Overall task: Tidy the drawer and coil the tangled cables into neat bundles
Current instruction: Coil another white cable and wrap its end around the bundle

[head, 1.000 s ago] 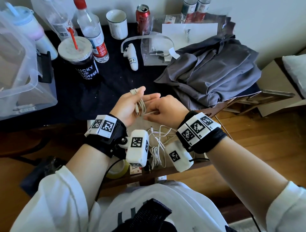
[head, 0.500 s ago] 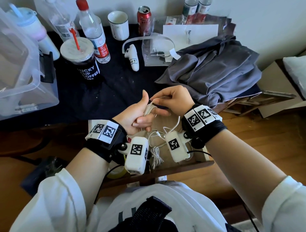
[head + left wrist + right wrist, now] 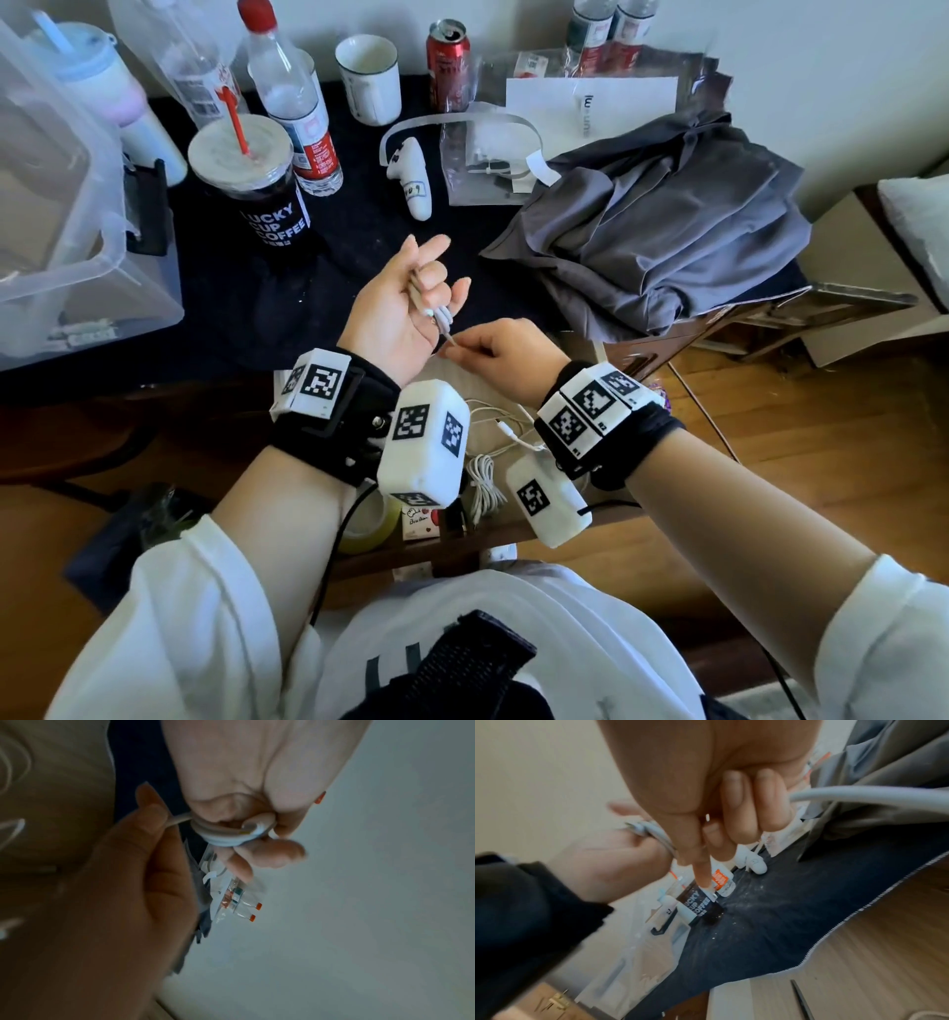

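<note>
My left hand [image 3: 431, 288] is palm up over the table edge, with a white cable [image 3: 436, 313] wound in loops round its curled fingers. In the left wrist view the coil [image 3: 231, 833] sits tight round those fingers. My right hand [image 3: 462, 349] is just right of and below the left palm and pinches the cable's free stretch close to the coil. The right wrist view shows that cable [image 3: 859, 795] passing by the curled fingers [image 3: 734, 811]. The open drawer [image 3: 488, 538] lies beneath both wrists.
More loose white cables [image 3: 482, 483] and a tape roll [image 3: 367, 521] lie in the drawer. On the dark table stand a coffee cup [image 3: 257, 190], bottles, a mug [image 3: 369, 77], a can, a white controller [image 3: 411, 174], a grey cloth [image 3: 657, 226] and a clear bin [image 3: 61, 205].
My right hand has dropped from the top of the coil to below the left palm, bringing the cable round. The left hand's index finger has lifted.
</note>
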Demonstrator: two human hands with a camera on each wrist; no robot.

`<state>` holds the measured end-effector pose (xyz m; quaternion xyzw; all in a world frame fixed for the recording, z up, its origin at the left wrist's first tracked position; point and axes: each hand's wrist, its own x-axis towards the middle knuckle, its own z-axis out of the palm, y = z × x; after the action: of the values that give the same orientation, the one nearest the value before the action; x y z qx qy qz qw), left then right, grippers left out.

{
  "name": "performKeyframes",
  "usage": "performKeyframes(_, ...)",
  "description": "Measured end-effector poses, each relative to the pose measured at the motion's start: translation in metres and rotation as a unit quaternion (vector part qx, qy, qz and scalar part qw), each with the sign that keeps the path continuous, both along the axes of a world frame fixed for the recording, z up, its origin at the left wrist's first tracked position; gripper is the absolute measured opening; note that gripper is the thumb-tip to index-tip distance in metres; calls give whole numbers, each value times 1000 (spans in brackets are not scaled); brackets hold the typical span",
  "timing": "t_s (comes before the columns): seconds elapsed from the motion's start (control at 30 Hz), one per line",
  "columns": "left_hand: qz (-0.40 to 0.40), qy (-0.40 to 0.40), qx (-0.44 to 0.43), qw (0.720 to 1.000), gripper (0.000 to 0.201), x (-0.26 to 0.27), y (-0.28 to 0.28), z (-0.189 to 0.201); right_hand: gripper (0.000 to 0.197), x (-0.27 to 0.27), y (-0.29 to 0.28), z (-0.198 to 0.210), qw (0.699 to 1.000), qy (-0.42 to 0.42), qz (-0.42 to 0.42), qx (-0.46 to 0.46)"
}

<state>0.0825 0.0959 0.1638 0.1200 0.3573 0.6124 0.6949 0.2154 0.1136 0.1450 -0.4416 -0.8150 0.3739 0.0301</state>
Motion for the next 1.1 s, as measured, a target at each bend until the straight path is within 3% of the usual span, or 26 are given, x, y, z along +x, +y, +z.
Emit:
performKeyframes(0.13, 33, 50, -27, 998, 27, 6, 1, -5, 29, -4, -1, 6, 998, -34, 36, 25)
performKeyframes(0.27, -24, 120, -32, 992, 23, 1, -1, -6, 21, 0, -1, 9, 998, -24, 36, 55)
performKeyframes(0.4, -83, 231, -54, 968, 25, -2, -4, -12, 14, 3, 2, 14, 996, 32, 20, 82)
performKeyframes(0.5, -128, 272, -54, 952, 22, 1, -6, -18, 8, 4, 8, 20, 994, 47, -14, 95)
performKeyframes(0.67, -211, 358, -32, 909, 54, 7, -13, -20, 16, 3, 15, 27, 988, 108, -62, 92)
performKeyframes(0.73, -254, 329, -16, 909, 65, 6, -14, -20, 18, 5, 17, 28, 986, 119, -68, 92)
performKeyframes(0.87, -338, 194, -18, 921, 87, 0, -14, -19, 4, 9, 24, 25, 981, 142, -78, 104)
performKeyframes(0.97, -306, 106, 13, 946, 80, -6, -16, -15, 11, 14, 27, 16, 975, 180, -102, 78)
performKeyframes(1.1, -247, 8, 104, 963, 58, -13, -14, -2, 19, 17, 29, 2, 983, 148, -99, 43)
